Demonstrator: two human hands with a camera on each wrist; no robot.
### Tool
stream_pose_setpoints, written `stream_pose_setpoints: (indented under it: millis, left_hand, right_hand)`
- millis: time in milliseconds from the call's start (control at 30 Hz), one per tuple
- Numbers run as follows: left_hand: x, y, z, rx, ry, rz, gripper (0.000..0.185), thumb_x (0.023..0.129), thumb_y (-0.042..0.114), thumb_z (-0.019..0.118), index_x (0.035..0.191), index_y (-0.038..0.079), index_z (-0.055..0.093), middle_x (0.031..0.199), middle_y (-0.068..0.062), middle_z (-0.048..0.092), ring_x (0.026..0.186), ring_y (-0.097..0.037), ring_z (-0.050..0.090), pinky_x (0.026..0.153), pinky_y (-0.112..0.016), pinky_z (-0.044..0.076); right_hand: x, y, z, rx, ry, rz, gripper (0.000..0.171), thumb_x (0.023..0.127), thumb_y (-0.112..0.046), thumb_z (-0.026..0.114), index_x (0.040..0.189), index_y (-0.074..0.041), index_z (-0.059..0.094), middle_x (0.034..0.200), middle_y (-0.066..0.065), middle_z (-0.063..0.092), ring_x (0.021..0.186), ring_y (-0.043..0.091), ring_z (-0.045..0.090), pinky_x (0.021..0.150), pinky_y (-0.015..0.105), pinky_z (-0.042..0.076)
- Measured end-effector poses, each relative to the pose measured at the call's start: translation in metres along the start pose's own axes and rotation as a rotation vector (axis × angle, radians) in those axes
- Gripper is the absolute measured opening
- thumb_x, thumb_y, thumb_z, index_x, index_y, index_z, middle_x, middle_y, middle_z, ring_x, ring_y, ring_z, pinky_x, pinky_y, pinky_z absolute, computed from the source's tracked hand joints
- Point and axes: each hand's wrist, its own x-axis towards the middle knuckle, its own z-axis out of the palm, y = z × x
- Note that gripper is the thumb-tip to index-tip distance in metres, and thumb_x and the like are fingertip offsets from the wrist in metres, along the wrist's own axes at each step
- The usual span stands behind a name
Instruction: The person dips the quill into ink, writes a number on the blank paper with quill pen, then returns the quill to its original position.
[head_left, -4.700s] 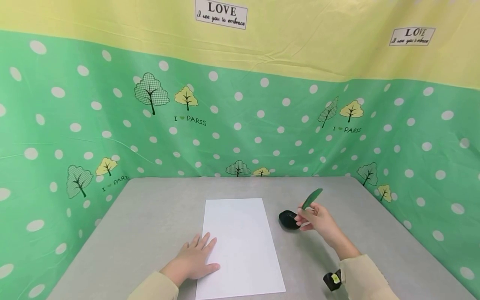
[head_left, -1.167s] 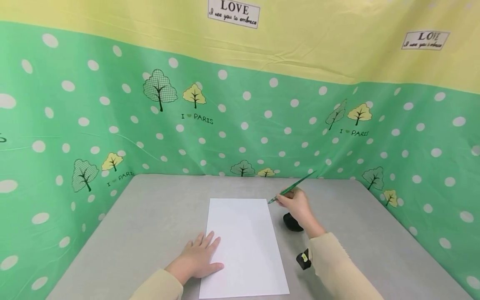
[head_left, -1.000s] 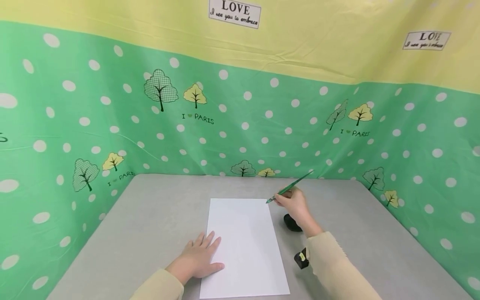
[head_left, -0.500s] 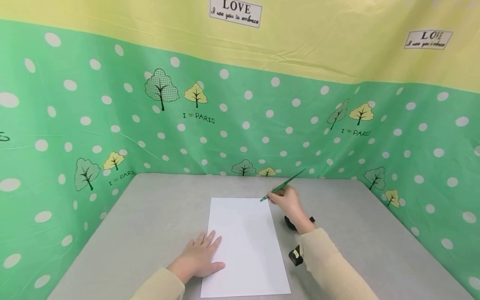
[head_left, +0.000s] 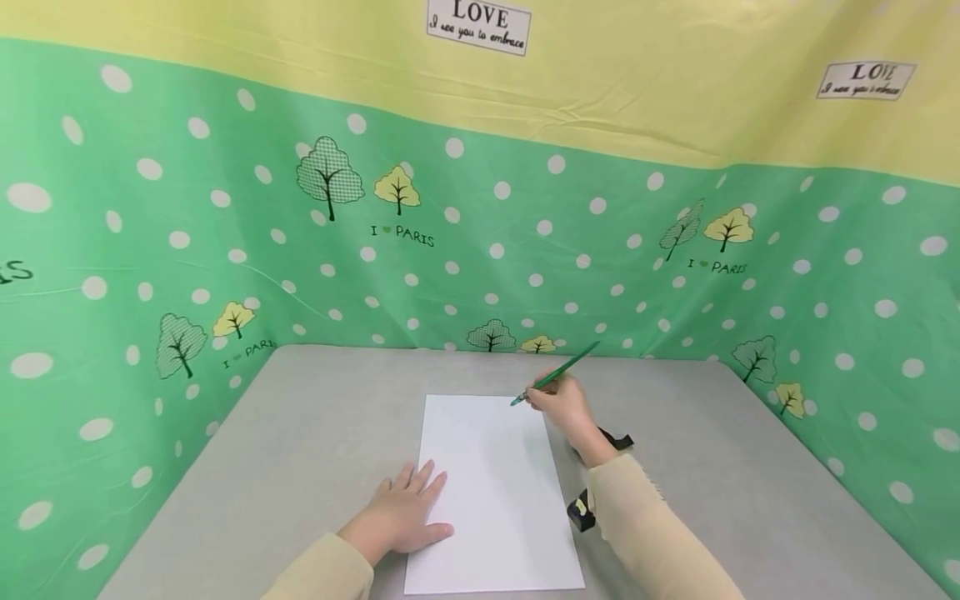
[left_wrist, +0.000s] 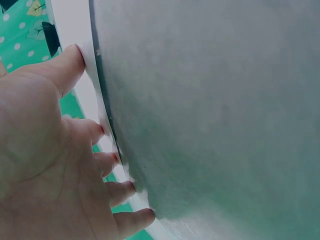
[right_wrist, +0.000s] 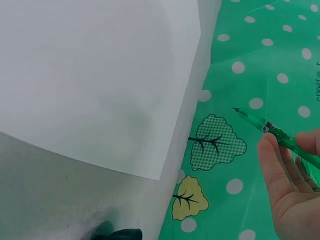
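Observation:
My right hand (head_left: 562, 404) pinches a green pen (head_left: 566, 367) between thumb and fingers, its long thin end slanting up to the right. In the head view the pen's tip overlaps the upper right part of a blank white sheet of paper (head_left: 487, 492); in the right wrist view the dark tip stands against the curtain, raised off the sheet. My left hand (head_left: 401, 517) rests flat with fingers spread on the sheet's left edge. The left wrist view shows the fingertips (left_wrist: 130, 187) along that edge.
A rounded black object (right_wrist: 122, 234) sits on the grey table (head_left: 322, 417) right of the sheet, mostly hidden behind my right wrist in the head view. A small black device (head_left: 581, 510) hangs by the right sleeve. A green dotted curtain (head_left: 420, 283) surrounds the table.
My right hand has lifted the pen away from beside the black object, turned it tip-down and moved left over the sheet's upper right part. The left hand stays put.

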Motion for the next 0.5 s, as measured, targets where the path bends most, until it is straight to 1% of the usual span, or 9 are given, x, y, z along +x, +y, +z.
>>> stream_pose_setpoints:
  millis: [267,300,500]
  left_hand:
    - [-0.002,0.001,-0.002,-0.007,0.003,0.001,0.075,0.084,0.054,0.056,0.139,0.005,0.039,0.145,-0.019,0.028,0.131,-0.045,0.020,0.099,-0.063,0.020]
    - [-0.002,0.001,-0.002,-0.009,0.001,-0.001,0.075,0.084,0.054,0.056,0.139,0.006,0.039,0.145,-0.019,0.028,0.131,-0.045,0.019,0.099,-0.063,0.020]
    - [0.000,0.001,0.000,-0.003,-0.002,-0.012,0.075,0.084,0.055,0.056,0.139,0.006,0.039,0.145,-0.018,0.028,0.131,-0.044,0.020,0.100,-0.063,0.020]
  right_hand:
    - [0.003,0.004,0.007,-0.008,-0.011,0.001,0.012,0.084,0.001,0.062,0.094,0.005,0.057,0.084,0.015,0.065,0.078,0.026,0.065,0.069,0.032,0.054]
    - [0.003,0.004,0.008,-0.015,-0.011,0.000,0.012,0.084,0.001,0.062,0.094,0.005,0.057,0.084,0.015,0.066,0.077,0.026,0.065,0.069,0.033,0.055]
    - [0.003,0.008,0.016,-0.026,-0.020,-0.013,0.011,0.083,0.004,0.060,0.093,0.005,0.057,0.085,0.016,0.065,0.077,0.026,0.065,0.069,0.033,0.055]
